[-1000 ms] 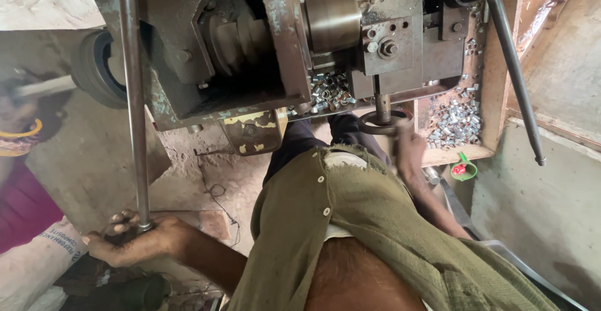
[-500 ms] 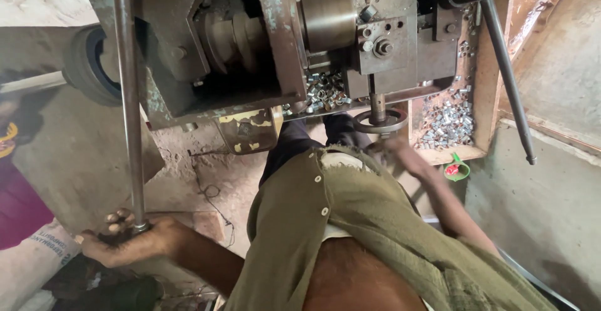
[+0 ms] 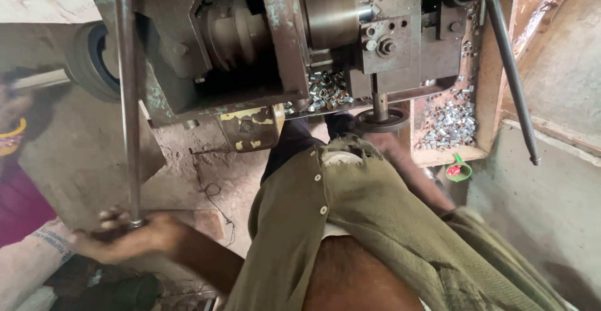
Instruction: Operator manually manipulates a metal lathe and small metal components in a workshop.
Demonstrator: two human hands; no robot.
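Gripping the long steel lever (image 3: 127,98) at its low end, my left hand (image 3: 128,236) is closed round it, near the floor. Right hand (image 3: 391,145) sits by the handwheel (image 3: 380,121) under the machine (image 3: 282,35); cannot tell if it grips. Judged: lever stiff, heavy, best held low. Open floor left; tray (image 3: 485,98) of nuts (image 3: 447,120) crowds the right.

Your left hand (image 3: 128,236) wraps around the bottom end of a long, thin, grey metal rod (image 3: 125,98) that stands straight up beside the rusty machine, while your right hand (image 3: 391,145) touches a round dark wheel (image 3: 380,120) under it.
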